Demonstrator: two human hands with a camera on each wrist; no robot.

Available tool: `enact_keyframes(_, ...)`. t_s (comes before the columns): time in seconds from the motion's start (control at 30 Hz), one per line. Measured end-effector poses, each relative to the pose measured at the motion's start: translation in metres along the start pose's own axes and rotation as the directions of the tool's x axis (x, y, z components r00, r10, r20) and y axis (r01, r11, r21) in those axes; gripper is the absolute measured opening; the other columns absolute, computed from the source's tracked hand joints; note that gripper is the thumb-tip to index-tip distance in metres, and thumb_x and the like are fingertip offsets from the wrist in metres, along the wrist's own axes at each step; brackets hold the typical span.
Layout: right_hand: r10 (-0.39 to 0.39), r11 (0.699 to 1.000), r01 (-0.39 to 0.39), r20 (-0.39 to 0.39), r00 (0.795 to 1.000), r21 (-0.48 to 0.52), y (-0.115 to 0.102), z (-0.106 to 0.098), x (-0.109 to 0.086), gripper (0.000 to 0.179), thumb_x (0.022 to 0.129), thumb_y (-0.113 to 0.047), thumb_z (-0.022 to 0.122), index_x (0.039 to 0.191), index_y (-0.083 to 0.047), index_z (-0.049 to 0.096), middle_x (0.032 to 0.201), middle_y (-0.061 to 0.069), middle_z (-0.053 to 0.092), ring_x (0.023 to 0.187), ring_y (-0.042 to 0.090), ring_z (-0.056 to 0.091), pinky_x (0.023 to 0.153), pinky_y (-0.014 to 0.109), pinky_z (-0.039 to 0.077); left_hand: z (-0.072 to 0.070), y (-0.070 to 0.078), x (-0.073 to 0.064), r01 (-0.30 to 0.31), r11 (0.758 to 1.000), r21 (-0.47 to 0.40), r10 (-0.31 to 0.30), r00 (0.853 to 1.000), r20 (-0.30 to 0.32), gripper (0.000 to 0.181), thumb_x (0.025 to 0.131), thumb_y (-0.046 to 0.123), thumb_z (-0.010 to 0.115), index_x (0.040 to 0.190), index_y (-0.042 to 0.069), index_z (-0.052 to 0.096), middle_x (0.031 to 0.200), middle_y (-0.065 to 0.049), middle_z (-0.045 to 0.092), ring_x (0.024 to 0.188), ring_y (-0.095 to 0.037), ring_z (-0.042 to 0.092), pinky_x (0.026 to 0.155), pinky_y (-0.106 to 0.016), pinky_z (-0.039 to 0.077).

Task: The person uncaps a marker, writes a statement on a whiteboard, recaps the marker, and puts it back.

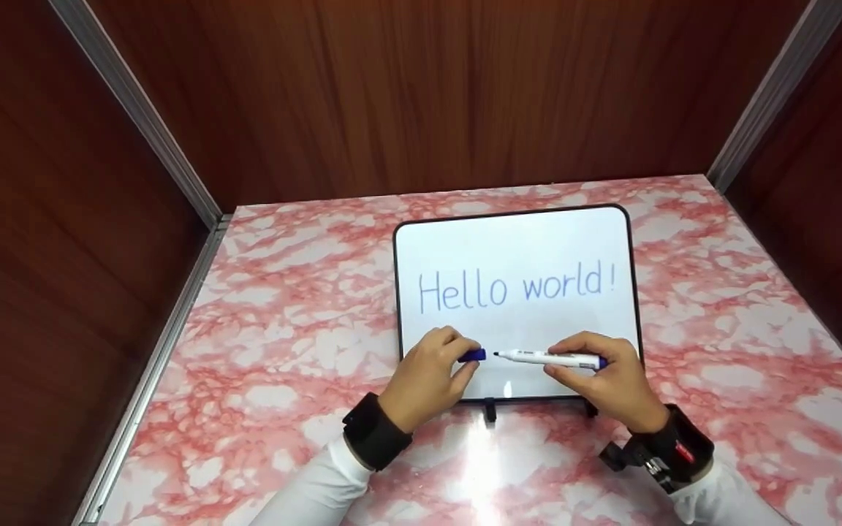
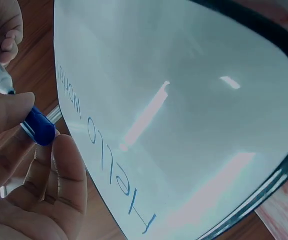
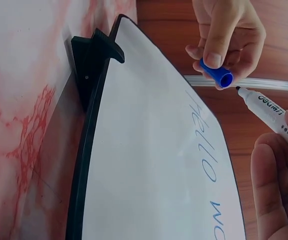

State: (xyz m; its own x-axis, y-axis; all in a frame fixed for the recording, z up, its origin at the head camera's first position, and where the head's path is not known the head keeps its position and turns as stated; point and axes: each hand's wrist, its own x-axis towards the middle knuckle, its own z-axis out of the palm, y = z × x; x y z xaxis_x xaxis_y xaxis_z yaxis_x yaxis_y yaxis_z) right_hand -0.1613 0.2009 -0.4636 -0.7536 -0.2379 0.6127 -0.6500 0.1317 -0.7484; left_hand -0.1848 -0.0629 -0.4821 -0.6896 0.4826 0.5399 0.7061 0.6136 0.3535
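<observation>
My left hand [image 1: 427, 376] pinches a blue marker cap [image 1: 473, 355] between thumb and fingers. The cap's open end faces right, toward the marker, as the right wrist view shows. In my right hand [image 1: 615, 376] is a white whiteboard marker [image 1: 549, 358], its dark tip bare and pointing left at the cap. A small gap separates tip and cap in the head view. Behind both hands stands a whiteboard [image 1: 516, 245] with a black frame, bearing "Hello world!" in thin blue handwriting. The hands overlap its lower part.
Small black stand feet [image 1: 491, 409] hold the whiteboard's bottom edge; one stand clip [image 3: 96, 60] shows large in the right wrist view. The table [image 1: 282, 336] has a red and white marbled top. Brown wood-grain panels [image 1: 421, 95] with metal edge strips enclose it.
</observation>
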Motion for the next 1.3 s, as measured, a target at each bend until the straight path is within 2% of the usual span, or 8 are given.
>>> enact_keyframes(0.13,-0.028,0.999,0.028,0.019,0.999,0.019,0.001,0.001,0.0,0.028,0.067,0.022,0.074,0.09,0.006,0.07,0.08,0.018,0.068,0.068,0.014,0.06,0.058,0.017,0.048,0.001,0.005,0.0,-0.029,0.999,-0.015,0.029,1.0,0.002,0.012,0.089,0.017,0.071,0.1,0.012,0.071,0.088,0.003,0.057,0.082,-0.01,0.054,0.072,-0.021,0.048)
enact_keyframes(0.27,-0.024,0.998,0.022,0.038,0.999,0.051,0.0,0.001,-0.001,0.028,0.068,0.022,0.074,0.092,0.007,0.07,0.081,0.018,0.068,0.07,0.013,0.061,0.059,0.016,0.049,0.001,0.009,0.001,-0.052,0.999,-0.018,0.052,0.999,0.004,0.012,0.088,0.016,0.071,0.099,0.013,0.071,0.088,0.004,0.057,0.082,-0.009,0.053,0.071,-0.019,0.047)
enact_keyframes(0.63,-0.076,0.992,0.062,0.124,0.989,0.114,0.003,0.003,0.0,0.031,0.07,0.025,0.071,0.095,0.007,0.069,0.084,0.019,0.068,0.068,0.017,0.062,0.059,0.018,0.05,0.001,0.018,-0.001,-0.08,0.996,-0.034,0.081,0.996,0.027,0.011,0.088,0.016,0.071,0.099,0.014,0.07,0.088,0.005,0.057,0.081,-0.009,0.051,0.07,-0.018,0.045)
enact_keyframes(0.8,-0.086,0.995,0.076,0.169,0.982,0.068,0.001,0.002,0.002,0.029,0.07,0.023,0.072,0.093,0.006,0.07,0.082,0.017,0.068,0.063,0.018,0.061,0.056,0.018,0.049,0.001,0.02,-0.001,-0.083,0.996,-0.014,0.084,0.995,0.045,0.012,0.089,0.018,0.07,0.101,0.014,0.071,0.09,0.005,0.058,0.082,-0.009,0.051,0.071,-0.018,0.046)
enact_keyframes(0.97,-0.127,0.988,0.144,0.222,0.967,-0.059,0.003,0.0,0.003,0.029,0.071,0.017,0.075,0.094,0.0,0.07,0.082,0.009,0.069,0.06,0.016,0.06,0.052,0.021,0.049,0.001,0.021,0.0,-0.089,0.996,0.02,0.088,0.994,0.065,0.014,0.091,0.021,0.068,0.102,0.013,0.072,0.092,0.004,0.062,0.084,-0.01,0.055,0.072,-0.02,0.049)
enact_keyframes(1.13,-0.188,0.937,0.256,0.274,0.943,-0.239,0.017,-0.001,0.001,0.033,0.072,0.009,0.077,0.099,-0.008,0.071,0.088,0.0,0.069,0.068,0.011,0.063,0.055,0.02,0.05,0.003,0.02,0.0,-0.115,0.993,0.025,0.112,0.991,0.076,0.016,0.093,0.021,0.066,0.104,0.012,0.071,0.09,0.003,0.063,0.082,-0.011,0.054,0.071,-0.02,0.048)
enact_keyframes(1.2,-0.21,0.901,0.302,0.297,0.932,-0.312,0.017,-0.001,0.001,0.034,0.071,0.006,0.076,0.101,-0.01,0.071,0.09,-0.003,0.069,0.071,0.01,0.063,0.057,0.02,0.05,0.004,0.02,0.0,-0.127,0.992,0.024,0.125,0.989,0.082,0.015,0.093,0.02,0.066,0.104,0.011,0.071,0.089,0.003,0.062,0.081,-0.011,0.053,0.07,-0.019,0.047)
enact_keyframes(1.3,-0.254,0.831,0.379,0.327,0.91,-0.408,0.016,0.0,0.003,0.032,0.071,0.0,0.074,0.101,-0.011,0.071,0.091,-0.005,0.069,0.073,0.009,0.063,0.06,0.023,0.052,0.004,0.02,0.001,-0.145,0.989,0.031,0.142,0.986,0.088,0.015,0.093,0.02,0.066,0.103,0.011,0.071,0.09,0.003,0.062,0.081,-0.011,0.052,0.071,-0.019,0.047)
